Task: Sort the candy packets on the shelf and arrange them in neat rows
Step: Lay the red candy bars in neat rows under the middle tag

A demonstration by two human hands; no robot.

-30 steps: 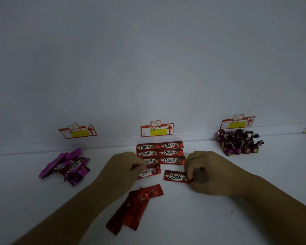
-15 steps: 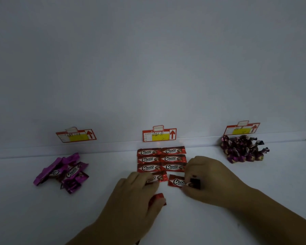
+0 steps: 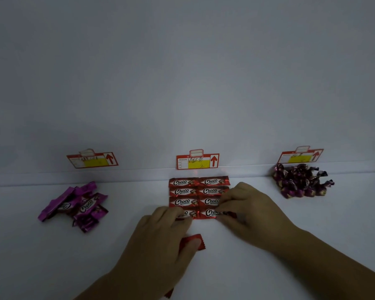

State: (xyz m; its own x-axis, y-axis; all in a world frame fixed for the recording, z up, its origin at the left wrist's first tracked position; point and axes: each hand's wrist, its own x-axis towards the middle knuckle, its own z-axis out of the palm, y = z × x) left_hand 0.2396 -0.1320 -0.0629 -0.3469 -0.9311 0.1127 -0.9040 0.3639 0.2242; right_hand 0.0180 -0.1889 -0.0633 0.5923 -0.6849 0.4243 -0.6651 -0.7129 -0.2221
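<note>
Red candy packets (image 3: 183, 191) are lying at the middle of the white shelf (image 3: 52, 256), and both hands are working at the near edge of their block. The right hand (image 3: 249, 210) is pinching the right end of the near-right packet (image 3: 209, 212) between curled fingers and thumb. The left hand (image 3: 158, 241) is resting its bent fingertips (image 3: 173, 213) on the left end of the near-left packet (image 3: 190, 213), hiding part of its lettering. Its thumb is lying apart from the fingers on a loose red packet (image 3: 194, 239), which is showing no lettering and sits just nearer the person. These two packets are forming the fourth row of the block, which is running two packets wide, each wrapper touching or just beside its neighbours. Every wrapper is showing glossy red foil with crimped ends and the word "Choco" in white script. The far row is sitting near the back ledge (image 3: 139, 176), below the middle price label (image 3: 197, 161). Well apart to the left, purple packets (image 3: 74, 206) bearing the same word are lying in an untidy heap below the left price label (image 3: 92, 160). Well apart to the right, dark purple twist-wrapped candies (image 3: 301, 184) are lying heaped against the ledge below the right price label (image 3: 300, 156).
</note>
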